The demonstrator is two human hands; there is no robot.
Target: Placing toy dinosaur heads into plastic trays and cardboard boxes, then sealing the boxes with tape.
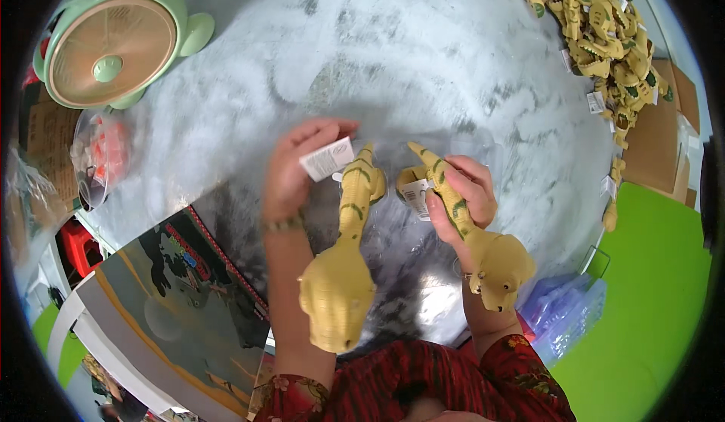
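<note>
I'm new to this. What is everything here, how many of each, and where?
left toy dinosaur: 1, tan and green, centre
right toy dinosaur: 1, tan and green, in the right grip
toy pile: 1, tan and green, upper right
white tags: several, white, among toys
fan or heater: 1, green and tan, upper left
clear container: 1, reddish contents, left
printed panel: 1, greyish, lower left
cardboard: uncounted, brown, both sides
plastic bag: 1, bluish, lower right
green surface: 1, green, right
table: 1, grey-white, middle
left grip: 1, bare hand, beside a tag
</note>
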